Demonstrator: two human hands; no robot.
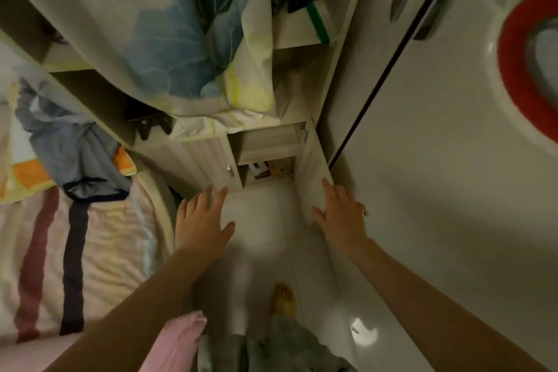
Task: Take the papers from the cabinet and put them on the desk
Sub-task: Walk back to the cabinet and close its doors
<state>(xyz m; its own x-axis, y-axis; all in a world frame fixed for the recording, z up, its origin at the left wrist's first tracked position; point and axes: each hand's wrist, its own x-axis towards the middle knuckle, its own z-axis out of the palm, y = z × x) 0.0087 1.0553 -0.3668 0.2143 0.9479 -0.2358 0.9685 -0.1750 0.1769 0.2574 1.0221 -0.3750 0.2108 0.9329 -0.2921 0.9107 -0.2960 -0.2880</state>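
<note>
A low light-wood cabinet (265, 142) stands ahead at floor level with its right door (314, 172) swung open. Its upper shelf looks bare; the lower shelf holds small items (262, 170), red, white and tan, too small to tell whether they are papers. My right hand (339, 214) lies flat on the edge of the open door, fingers spread. My left hand (202, 220) hovers open over the floor in front of the cabinet's shut left door (205, 160), holding nothing.
A bed (75, 244) with striped bedding and heaped clothes fills the left. A flowered curtain (181, 24) hangs over shelves above the cabinet; a black game controller (152, 125) lies on one. White wardrobe doors (453, 160) line the right. My feet stand on a narrow white floor (259, 220).
</note>
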